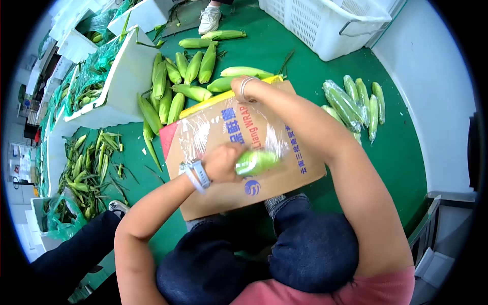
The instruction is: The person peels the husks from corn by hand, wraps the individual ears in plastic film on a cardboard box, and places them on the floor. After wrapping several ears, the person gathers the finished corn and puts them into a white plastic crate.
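A brown cardboard box (218, 195) with blue and red print lies in front of my knees, with clear plastic film (203, 133) over its top. My left hand (223, 161), slightly blurred, is closed round one end of a green corn ear (257, 162) above the box. At the box's far edge, beside a yellow strip (203, 104), my right hand (243, 90) rests with fingers bent down; what they hold, if anything, is hidden. Unwrapped corn ears (193, 67) lie just beyond the box.
Film-wrapped corn (343, 105) lies to the right on the green floor (401, 168). White foam boxes (114, 94) and husk scraps (84, 170) are at the left. A white crate (310, 30) stands at the back. Another person's shoe (210, 19) shows at the top.
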Motion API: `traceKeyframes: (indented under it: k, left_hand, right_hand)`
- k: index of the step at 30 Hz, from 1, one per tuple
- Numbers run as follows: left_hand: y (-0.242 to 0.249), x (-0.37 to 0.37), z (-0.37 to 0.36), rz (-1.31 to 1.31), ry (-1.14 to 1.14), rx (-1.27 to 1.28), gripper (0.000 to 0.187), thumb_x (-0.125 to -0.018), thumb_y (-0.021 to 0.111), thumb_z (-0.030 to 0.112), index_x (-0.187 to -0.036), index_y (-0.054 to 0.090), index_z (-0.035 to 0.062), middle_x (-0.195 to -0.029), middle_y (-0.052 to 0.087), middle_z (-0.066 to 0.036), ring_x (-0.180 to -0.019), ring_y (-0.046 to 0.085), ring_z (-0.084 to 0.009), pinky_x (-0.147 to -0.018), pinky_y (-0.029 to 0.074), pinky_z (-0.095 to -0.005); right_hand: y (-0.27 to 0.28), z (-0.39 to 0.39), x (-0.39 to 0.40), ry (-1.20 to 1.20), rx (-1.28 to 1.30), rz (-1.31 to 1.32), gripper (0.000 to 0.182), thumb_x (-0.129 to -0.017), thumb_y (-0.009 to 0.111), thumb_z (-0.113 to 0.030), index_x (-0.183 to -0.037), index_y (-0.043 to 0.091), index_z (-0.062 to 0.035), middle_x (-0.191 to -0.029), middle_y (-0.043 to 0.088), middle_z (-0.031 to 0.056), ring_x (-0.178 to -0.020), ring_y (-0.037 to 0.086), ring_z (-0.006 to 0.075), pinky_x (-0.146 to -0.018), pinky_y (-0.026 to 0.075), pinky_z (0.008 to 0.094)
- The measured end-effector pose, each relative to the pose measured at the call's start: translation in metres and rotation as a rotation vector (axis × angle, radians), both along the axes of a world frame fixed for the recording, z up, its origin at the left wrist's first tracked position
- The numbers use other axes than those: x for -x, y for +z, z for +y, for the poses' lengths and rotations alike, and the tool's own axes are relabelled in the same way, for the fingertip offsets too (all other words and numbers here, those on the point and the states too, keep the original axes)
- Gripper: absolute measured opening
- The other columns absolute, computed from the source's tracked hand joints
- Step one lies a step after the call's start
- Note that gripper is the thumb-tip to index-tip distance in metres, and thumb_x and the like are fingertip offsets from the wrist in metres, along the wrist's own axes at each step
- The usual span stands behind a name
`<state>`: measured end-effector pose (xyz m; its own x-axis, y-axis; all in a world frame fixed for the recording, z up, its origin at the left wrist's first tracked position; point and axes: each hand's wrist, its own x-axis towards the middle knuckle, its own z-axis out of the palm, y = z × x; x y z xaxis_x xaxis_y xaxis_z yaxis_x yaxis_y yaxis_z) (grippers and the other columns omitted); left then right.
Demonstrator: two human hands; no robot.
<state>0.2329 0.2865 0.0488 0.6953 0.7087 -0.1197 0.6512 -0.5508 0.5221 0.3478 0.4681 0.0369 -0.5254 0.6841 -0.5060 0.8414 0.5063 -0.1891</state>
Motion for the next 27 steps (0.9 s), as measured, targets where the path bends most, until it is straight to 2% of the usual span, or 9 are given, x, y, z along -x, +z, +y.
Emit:
traceKeyframes:
  k: [5,8,11,15,20,23,24,25,27]
  left_hand:
    - [0.027,0.021,-0.043,0.410,-0.665,0.916,0.068,-0.054,0.077,0.030,-0.111,0.055,0.0010,-0.097,0.062,-0.016,-0.087,0.060,-0.0275,-0.079,0.047,-0.0345]
    - [0.049,0.046,-0.072,0.234,-0.511,1.375,0.076,-0.063,0.077,0.027,-0.123,0.043,-0.0049,-0.104,0.059,-0.015,-0.098,0.054,-0.0224,-0.087,0.042,-0.0306]
    - [0.072,0.091,-0.087,-0.356,0.280,1.807,0.069,-0.068,0.073,0.038,-0.116,0.045,-0.0045,-0.099,0.056,-0.018,-0.088,0.058,-0.0275,-0.071,0.050,-0.0358]
    - [0.102,0.046,-0.067,-0.981,0.646,0.903,0.069,-0.078,0.055,0.054,-0.114,0.046,-0.0040,-0.102,0.056,-0.016,-0.098,0.055,-0.0272,-0.081,0.048,-0.0354]
    - [0.131,0.009,-0.008,-1.282,0.863,0.744,0.055,-0.084,0.048,0.049,-0.112,0.049,0.0019,-0.091,0.059,-0.013,-0.079,0.058,-0.0224,-0.071,0.049,-0.0354]
    - [0.147,-0.003,0.028,-1.079,1.006,0.051,0.029,-0.084,0.058,0.028,-0.096,0.051,0.0023,-0.081,0.059,-0.009,-0.067,0.060,-0.0203,-0.060,0.051,-0.0313]
    - [0.149,-0.006,0.036,-1.118,1.041,0.085,0.022,-0.082,0.061,0.020,-0.092,0.050,0.0027,-0.078,0.058,-0.008,-0.064,0.059,-0.0193,-0.056,0.050,-0.0297]
    - [0.146,-0.004,0.047,-1.158,1.078,0.113,0.019,-0.080,0.063,0.012,-0.088,0.049,0.0032,-0.075,0.056,-0.007,-0.060,0.059,-0.0183,-0.053,0.050,-0.0280]
    - [0.120,0.033,0.081,-0.819,0.943,0.378,0.017,-0.077,0.066,0.011,-0.073,0.051,0.0051,-0.063,0.053,-0.004,-0.057,0.058,-0.0143,-0.051,0.047,-0.0246]
  right_hand:
    - [-0.034,-0.027,-0.039,0.028,-0.165,0.472,0.028,-0.077,0.054,-0.009,-0.105,0.055,-0.0026,-0.100,0.056,0.0152,-0.095,0.053,0.0317,-0.084,0.044,0.0370]
    - [-0.053,-0.058,-0.065,0.104,-0.292,0.827,0.035,-0.072,0.058,-0.007,-0.106,0.049,-0.0038,-0.110,0.047,0.0160,-0.106,0.045,0.0323,-0.090,0.039,0.0386]
    - [-0.055,-0.121,-0.076,0.207,-0.222,0.851,0.038,-0.073,0.061,-0.013,-0.108,0.050,-0.0028,-0.113,0.047,0.0194,-0.104,0.047,0.0341,-0.087,0.042,0.0401]
    - [0.009,-0.209,-0.032,0.215,0.506,1.411,0.062,-0.079,0.065,-0.036,-0.120,0.043,0.0044,-0.116,0.051,0.0185,-0.111,0.049,0.0280,-0.094,0.039,0.0356]
    - [0.066,-0.216,-0.031,-0.391,1.704,1.619,0.041,-0.079,0.065,-0.026,-0.107,0.049,-0.0007,-0.093,0.060,0.0102,-0.084,0.060,0.0172,-0.075,0.050,0.0289]
    - [0.062,-0.189,-0.049,-0.285,1.040,1.290,0.037,-0.079,0.065,-0.027,-0.102,0.051,-0.0022,-0.084,0.060,0.0108,-0.071,0.060,0.0151,-0.062,0.051,0.0295]
    - [0.052,-0.186,-0.049,-0.204,0.261,1.442,0.033,-0.074,0.065,-0.022,-0.099,0.051,-0.0033,-0.077,0.056,0.0097,-0.059,0.058,0.0153,-0.051,0.048,0.0293]
    - [0.044,-0.179,-0.061,-0.228,0.248,1.420,0.033,-0.074,0.065,-0.022,-0.099,0.051,-0.0033,-0.077,0.056,0.0097,-0.059,0.058,0.0153,-0.051,0.048,0.0293]
    - [0.058,-0.162,-0.095,-0.199,-0.675,0.822,0.037,-0.067,0.067,-0.012,-0.100,0.051,-0.0046,-0.080,0.055,0.0081,-0.062,0.055,0.0197,-0.052,0.044,0.0334]
